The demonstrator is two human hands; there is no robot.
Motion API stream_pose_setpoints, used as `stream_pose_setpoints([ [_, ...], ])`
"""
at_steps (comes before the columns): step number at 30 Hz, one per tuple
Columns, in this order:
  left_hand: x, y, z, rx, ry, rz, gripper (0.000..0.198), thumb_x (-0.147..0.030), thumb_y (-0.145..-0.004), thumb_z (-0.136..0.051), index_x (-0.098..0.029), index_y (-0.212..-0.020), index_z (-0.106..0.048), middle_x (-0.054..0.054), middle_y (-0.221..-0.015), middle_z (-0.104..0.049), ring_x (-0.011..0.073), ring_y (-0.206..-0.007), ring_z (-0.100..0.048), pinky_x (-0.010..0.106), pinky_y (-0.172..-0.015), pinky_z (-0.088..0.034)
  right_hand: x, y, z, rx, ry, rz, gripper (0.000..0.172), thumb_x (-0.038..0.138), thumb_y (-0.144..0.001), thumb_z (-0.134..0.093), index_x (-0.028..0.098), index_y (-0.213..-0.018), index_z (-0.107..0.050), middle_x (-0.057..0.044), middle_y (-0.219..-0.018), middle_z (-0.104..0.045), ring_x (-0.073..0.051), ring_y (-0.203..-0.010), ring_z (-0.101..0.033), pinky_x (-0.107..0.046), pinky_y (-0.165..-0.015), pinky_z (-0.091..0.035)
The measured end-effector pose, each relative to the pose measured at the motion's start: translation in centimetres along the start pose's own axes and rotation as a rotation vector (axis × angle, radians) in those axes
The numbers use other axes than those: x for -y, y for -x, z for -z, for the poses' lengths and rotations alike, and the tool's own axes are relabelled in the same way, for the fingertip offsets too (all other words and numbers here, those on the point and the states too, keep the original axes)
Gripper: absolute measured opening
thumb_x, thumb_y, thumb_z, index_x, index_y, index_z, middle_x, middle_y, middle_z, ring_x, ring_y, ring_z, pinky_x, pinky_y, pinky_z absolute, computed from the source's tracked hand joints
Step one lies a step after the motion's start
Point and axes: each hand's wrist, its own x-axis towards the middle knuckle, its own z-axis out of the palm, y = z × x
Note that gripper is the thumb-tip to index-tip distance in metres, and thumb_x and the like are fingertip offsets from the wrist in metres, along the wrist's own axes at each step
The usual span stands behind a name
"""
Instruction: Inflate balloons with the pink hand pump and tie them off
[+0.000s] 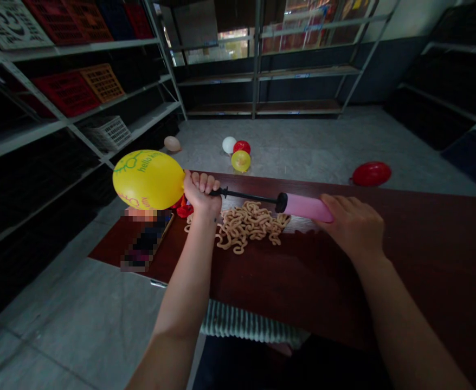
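Note:
A yellow balloon [150, 181] with green and pink print, swollen with air, sticks out to the left of my left hand [203, 193]. The fingers of that hand are wrapped round the balloon's neck and the black nozzle end of a hand pump. My right hand [354, 225] is closed round the pink barrel of the balloon pump [306, 207], and a black rod shows between the two hands. Below the rod, a heap of beige curled pieces [250, 225] lies on the table. Small red pieces [184, 208], perhaps flat balloons, lie partly hidden behind my left wrist.
The dark red-brown table [303, 276] spans the front. A blurred dark phone-like thing [146, 244] lies at its left end. On the floor beyond are a red balloon [371, 173], a yellow balloon [240, 161] and several others. Shelves [87, 108] with plastic crates stand left.

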Motion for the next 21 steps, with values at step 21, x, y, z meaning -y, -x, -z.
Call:
stream_pose_setpoints([
  [21, -0.8, 1.6, -1.3, 0.003, -0.056, -0.049, 0.054, -0.03, -0.101, -0.036, -0.019, -0.052, -0.015, -0.007, -0.04, -0.015, 0.0046, -0.03, -0.017, 0.021, -0.035, -0.021, 2.2, 0.1, 0.5, 0.047, -0.163, -0.039, 0.031, 0.043, -0.081, -0.061, 0.019, -0.1, -0.065, -0.008, -0.083, -0.07, -0.022, -0.071, -0.062, -0.03, -0.058, -0.035],
])
